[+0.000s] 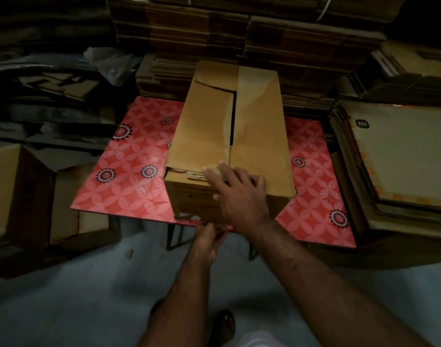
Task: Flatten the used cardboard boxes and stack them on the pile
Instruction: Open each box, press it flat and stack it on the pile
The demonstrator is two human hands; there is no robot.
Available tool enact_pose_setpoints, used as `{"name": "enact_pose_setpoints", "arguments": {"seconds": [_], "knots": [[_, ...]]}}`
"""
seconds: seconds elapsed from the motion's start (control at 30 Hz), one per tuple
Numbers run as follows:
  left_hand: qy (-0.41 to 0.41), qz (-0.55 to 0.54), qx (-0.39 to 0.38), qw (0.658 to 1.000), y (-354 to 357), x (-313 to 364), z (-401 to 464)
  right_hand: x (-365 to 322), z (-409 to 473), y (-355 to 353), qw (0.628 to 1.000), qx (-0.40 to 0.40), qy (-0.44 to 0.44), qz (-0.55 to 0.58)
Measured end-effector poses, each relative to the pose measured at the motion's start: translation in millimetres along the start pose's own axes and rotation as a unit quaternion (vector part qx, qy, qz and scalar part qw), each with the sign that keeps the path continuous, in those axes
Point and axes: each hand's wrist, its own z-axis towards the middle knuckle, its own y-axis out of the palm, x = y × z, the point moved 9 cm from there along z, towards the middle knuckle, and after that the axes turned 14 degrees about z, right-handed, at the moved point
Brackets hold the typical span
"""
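Fingers [215, 174] of the right hand [239, 194] lie spread on the cardboard box [229, 136], frame centre on the red worktop [129, 156]; left hand [207, 240] fingers unclear. Cardboard stacks [402, 156] crowd right and behind.

Dim light falls mainly on the cardboard box [229, 136] and the red patterned table [129, 171] beneath it, while everything left of and behind the box sinks into near-black shadow, softly blurred and bowed toward the frame edges.
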Motion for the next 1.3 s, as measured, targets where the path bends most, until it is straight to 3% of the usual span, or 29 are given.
{"name": "enact_pose_setpoints", "arguments": {"seconds": [0.1, 0.2, 0.37, 0.5, 0.6, 0.7, 0.8, 0.93, 1.23, 1.3], "knots": [[0.038, 0.007, 0.089, 0.995, -36.6, 24.9, -6.5, 6.1, -1.4, -0.4, 0.999, 0.008, -0.005, 0.038], [0.059, 0.036, 0.225, 0.972, -88.9, 73.4, -17.7, 18.0, 12.0, -16.4, 0.992, 0.011, 0.008, 0.123], [0.141, 0.104, 0.328, 0.928, -117.4, 187.4, -41.1, 75.0, 42.8, -54.5, 0.965, 0.131, 0.098, 0.205], [0.245, 0.273, 0.278, 0.888, -66.1, 287.6, -32.5, 122.0, 74.8, -69.8, 0.951, 0.146, 0.184, 0.203], [0.267, 0.427, 0.213, 0.838, -4.7, 331.8, -7.2, 155.4, 97.5, -69.1, 0.934, 0.137, 0.261, 0.202], [0.259, 0.517, 0.185, 0.794, 31.9, 347.7, 15.2, 179.1, 107.0, -54.8, 0.896, 0.114, 0.33, 0.273], [0.229, 0.536, 0.211, 0.785, 30.7, 341.4, 22.6, 185.9, 105.9, -35.3, 0.876, 0.095, 0.37, 0.295], [0.211, 0.617, 0.27, 0.708, 36.7, 336.3, 22.0, 187.1, 111.7, -30.0, 0.882, 0.092, 0.389, 0.251], [0.221, 0.594, 0.26, 0.728, 26.9, 335.8, 34.7, 189.1, 109.3, -30.1, 0.881, 0.086, 0.394, 0.247], [0.209, 0.576, 0.235, 0.754, 27.1, 337.6, 40.2, 191.5, 108.4, -31.7, 0.867, 0.091, 0.399, 0.284]]}}
